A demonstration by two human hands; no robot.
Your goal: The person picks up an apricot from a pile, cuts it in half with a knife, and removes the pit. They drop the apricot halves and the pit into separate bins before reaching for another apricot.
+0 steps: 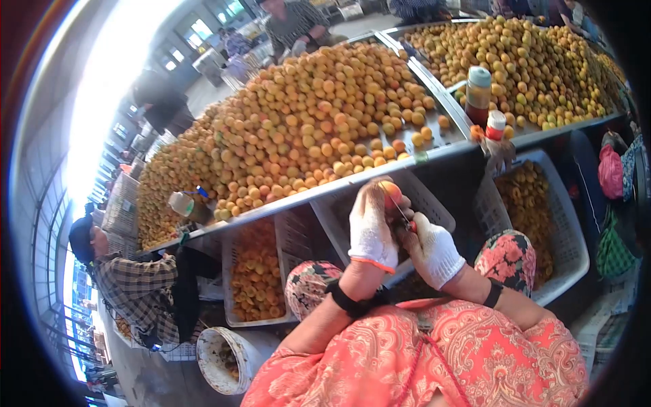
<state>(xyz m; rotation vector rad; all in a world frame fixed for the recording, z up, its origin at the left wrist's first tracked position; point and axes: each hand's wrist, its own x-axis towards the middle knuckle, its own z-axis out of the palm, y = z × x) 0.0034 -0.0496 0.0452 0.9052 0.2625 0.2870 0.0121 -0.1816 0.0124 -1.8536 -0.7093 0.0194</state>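
My left hand point(373, 227), in a white knit glove with an orange cuff edge, is closed around an orange-red apricot point(390, 193). The fruit shows at the top of the fingers. My right hand point(434, 249), also gloved in white, grips a small knife point(411, 226) with a red handle; its thin blade lies against the apricot. Both hands are close together above a grey crate point(434, 203), in front of the metal table edge point(352, 182). Dark stains cover the glove fingertips.
A metal table point(444, 129) bears large apricot heaps point(305, 115), a jar point(478, 91) and a red-white bottle point(496, 125). Crates of cut fruit point(258, 278) point(525, 203) stand either side of my knees. A white bucket point(227, 359) is lower left. A co-worker point(139, 285) sits left.
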